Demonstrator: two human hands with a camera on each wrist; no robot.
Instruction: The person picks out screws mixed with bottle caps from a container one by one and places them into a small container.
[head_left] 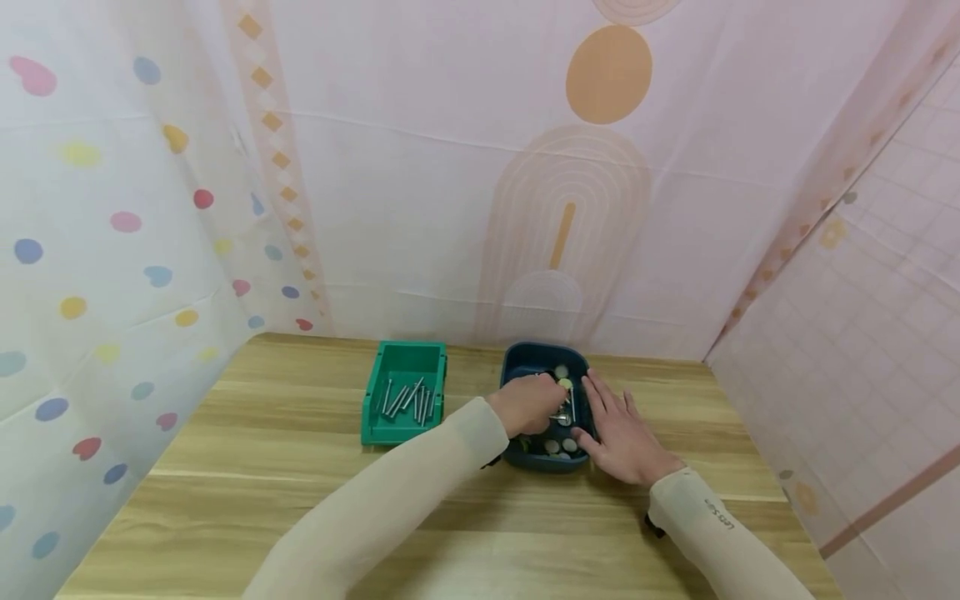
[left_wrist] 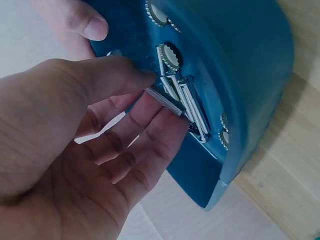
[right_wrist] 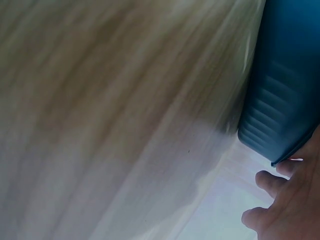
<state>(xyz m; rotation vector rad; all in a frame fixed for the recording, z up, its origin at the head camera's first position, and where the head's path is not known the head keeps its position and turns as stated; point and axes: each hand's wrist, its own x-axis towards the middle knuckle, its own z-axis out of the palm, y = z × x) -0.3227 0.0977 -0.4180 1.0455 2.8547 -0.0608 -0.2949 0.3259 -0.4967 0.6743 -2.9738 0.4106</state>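
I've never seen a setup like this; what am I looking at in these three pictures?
There is no robot here, just a person working bare-handed. The wide picture comes from a head-worn camera; the other two from a camera on each wrist. On the wooden table stand a green tray holding screws and, to its right, a dark blue bin with more screws and bottle caps inside. The left hand reaches into the bin and seems to pinch one screw; the right hand rests against the bin's side.
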